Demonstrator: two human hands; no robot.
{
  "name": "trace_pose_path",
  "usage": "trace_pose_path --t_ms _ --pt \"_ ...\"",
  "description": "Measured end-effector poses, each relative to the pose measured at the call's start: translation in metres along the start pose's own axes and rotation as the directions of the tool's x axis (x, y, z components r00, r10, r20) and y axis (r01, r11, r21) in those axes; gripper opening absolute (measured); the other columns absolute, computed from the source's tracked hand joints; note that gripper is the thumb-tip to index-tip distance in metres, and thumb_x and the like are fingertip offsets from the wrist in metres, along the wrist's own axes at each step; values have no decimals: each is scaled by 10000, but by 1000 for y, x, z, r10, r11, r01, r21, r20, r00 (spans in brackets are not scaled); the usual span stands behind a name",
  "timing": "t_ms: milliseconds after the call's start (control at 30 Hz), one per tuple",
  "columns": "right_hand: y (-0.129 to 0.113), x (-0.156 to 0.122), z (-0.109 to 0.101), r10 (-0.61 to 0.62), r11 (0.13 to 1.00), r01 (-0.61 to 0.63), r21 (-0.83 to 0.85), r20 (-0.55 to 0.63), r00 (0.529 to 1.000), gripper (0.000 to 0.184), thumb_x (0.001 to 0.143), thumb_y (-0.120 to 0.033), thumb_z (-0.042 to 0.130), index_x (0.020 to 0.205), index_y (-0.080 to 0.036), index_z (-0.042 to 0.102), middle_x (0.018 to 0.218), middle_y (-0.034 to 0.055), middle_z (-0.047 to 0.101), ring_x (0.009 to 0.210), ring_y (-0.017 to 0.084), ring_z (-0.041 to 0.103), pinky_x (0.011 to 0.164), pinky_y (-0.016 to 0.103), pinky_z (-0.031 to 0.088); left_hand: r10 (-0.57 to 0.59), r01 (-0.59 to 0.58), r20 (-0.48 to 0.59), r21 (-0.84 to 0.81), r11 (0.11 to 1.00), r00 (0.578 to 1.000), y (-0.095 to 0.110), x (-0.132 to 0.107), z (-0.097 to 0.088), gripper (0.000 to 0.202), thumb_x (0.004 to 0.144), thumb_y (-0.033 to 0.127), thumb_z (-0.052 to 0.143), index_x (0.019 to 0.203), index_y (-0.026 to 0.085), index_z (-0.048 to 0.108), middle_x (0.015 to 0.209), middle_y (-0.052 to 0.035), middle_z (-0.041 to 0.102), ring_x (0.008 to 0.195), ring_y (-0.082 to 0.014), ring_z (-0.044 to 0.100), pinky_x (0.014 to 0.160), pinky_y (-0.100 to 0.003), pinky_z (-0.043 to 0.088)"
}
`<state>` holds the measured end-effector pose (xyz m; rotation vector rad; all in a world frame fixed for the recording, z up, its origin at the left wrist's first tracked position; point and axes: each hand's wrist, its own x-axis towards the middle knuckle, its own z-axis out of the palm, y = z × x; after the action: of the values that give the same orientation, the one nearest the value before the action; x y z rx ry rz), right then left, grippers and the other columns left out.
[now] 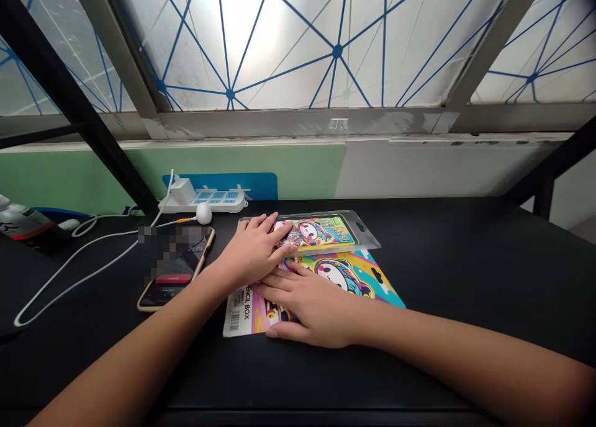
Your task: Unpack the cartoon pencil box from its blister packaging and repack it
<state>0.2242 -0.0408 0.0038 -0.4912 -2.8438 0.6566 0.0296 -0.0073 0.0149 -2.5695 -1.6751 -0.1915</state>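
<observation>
On the black table lies a colourful printed card (pixel 386 285) marked "PENCIL BOX", with a cartoon figure and a barcode at its left end. A clear plastic package (pixel 367 231) holding a bright cartoon pencil box (pixel 321 233) rests over the card's far part. My left hand (pixel 256 244) lies with fingers spread on the left end of the package. Just nearer to me, my right hand (pixel 311 303) presses flat on the card, its fingertips close to the left hand. Neither hand grips anything.
A smartphone (pixel 174 275) lies left of the card. Behind it are a white power strip (pixel 218 198) with a plugged-in charger (pixel 183 191) and a looping white cable (pixel 60 272). A bottle (pixel 25 222) lies far left. Black frame bars (pixel 88 104) slant up at both sides.
</observation>
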Motion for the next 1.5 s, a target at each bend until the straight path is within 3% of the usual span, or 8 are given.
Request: trace_pose_path --t_ms 300,533,900,1067,1133,1200,1300,1500 --pt "-7 -3 4 110 994 -111 -14 -38 993 595 1031 -545 433 1544 -243 426 1648 72 358 1558 245 184 1278 476 107 54 -54 24 -5 999 998 -6 -1 -1 780 930 734 448 1563 280 403 1636 -149 355 1465 -411 354 1135 -578 310" --pt "-8 2 12 142 987 -146 -60 -74 987 611 1034 -539 424 1557 -224 397 1656 106 332 1559 285 169 1267 529 123 62 -63 12 34 997 998 -4 -1 -2 687 975 664 435 1545 279 438 1603 -165 408 1432 -413 404 1089 -575 366" --pt "15 6 6 -85 996 83 -20 -158 984 415 985 -409 598 1299 -143 650 1332 131 668 1251 232 596 1059 340 477 54 -54 -33 -1 999 998 -2 2 1 541 1055 519 326 1510 274 487 1589 -144 436 1430 -384 411 1098 -581 356" --pt "14 7 1 -289 945 209 -250 -348 892 258 1012 -254 500 902 -175 719 950 99 756 940 216 654 903 376 535 30 -30 -49 -5 1000 998 -1 1 4 538 1055 523 311 1505 287 490 1590 -125 441 1438 -372 405 1115 -571 342" --pt "23 3 -12 -226 959 114 -258 -463 857 265 1005 -257 502 834 -200 696 868 76 735 857 208 635 839 379 532 23 -24 -43 -10 1000 999 -2 1 5 553 1054 539 295 1510 286 481 1595 -123 433 1448 -368 394 1123 -570 335" --pt "42 -7 -32 -32 972 -100 -212 -542 840 256 1001 -281 506 845 -207 695 872 77 707 852 219 622 800 391 519 16 -16 -29 -20 1000 999 -2 1 5 568 1048 565 291 1513 294 474 1603 -118 423 1457 -368 381 1124 -574 334" --pt "78 -25 -61 334 883 -448 -140 -482 810 229 950 -367 580 1007 -196 721 958 112 680 914 270 616 814 444 516 3 -4 -22 -28 1000 1000 -3 2 5 573 1039 588 295 1508 312 474 1608 -103 418 1460 -367 375 1120 -582 336" --pt "105 -44 -90 529 819 -570 -71 -293 797 554 764 -662 695 1094 -220 747 1172 156 617 1175 371 519 996 531 463 -13 12 -22 -47 999 1000 -2 3 6 630 1033 605 292 1519 242 460 1608 -110 418 1469 -359 363 1143 -563 323"
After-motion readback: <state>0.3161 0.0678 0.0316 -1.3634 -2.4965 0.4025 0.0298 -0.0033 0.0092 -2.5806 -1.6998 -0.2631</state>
